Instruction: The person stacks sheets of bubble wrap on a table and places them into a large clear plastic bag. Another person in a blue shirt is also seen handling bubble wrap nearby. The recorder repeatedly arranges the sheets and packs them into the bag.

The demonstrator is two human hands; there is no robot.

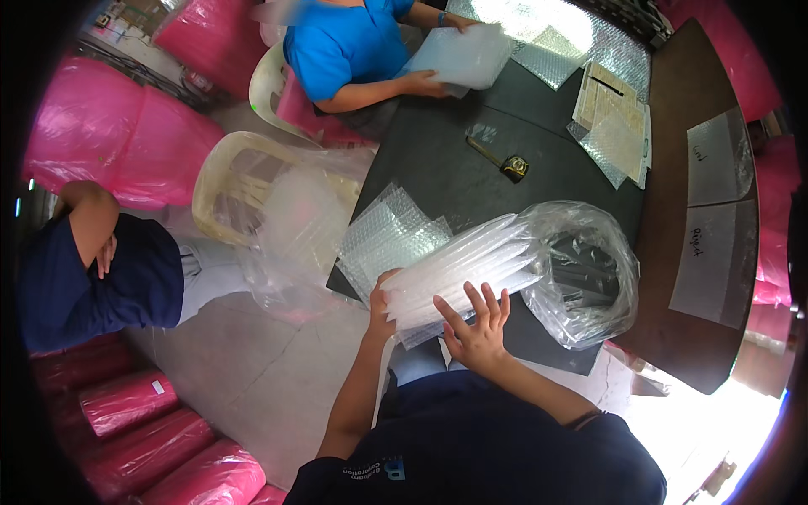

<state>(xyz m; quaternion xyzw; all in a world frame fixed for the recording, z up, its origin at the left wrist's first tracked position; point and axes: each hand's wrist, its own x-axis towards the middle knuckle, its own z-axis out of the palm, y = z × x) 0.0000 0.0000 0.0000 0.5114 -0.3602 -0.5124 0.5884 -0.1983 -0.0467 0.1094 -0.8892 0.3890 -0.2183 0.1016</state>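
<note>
Dark shirt (505, 442) foremost, plastic stack (461, 268) beyond: left hand (383, 305) grips its end, splayed right hand (481, 338) alongside

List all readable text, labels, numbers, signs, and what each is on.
Wording withheld; locations only.
Upper pale sheet on brown board: one handwritten word.
Lower pale sheet: another.
Camera wearer's navy shirt: small printed lettering by a blue logo.
Too small to read: papers, tape measure, white label on a pink roll.
</note>
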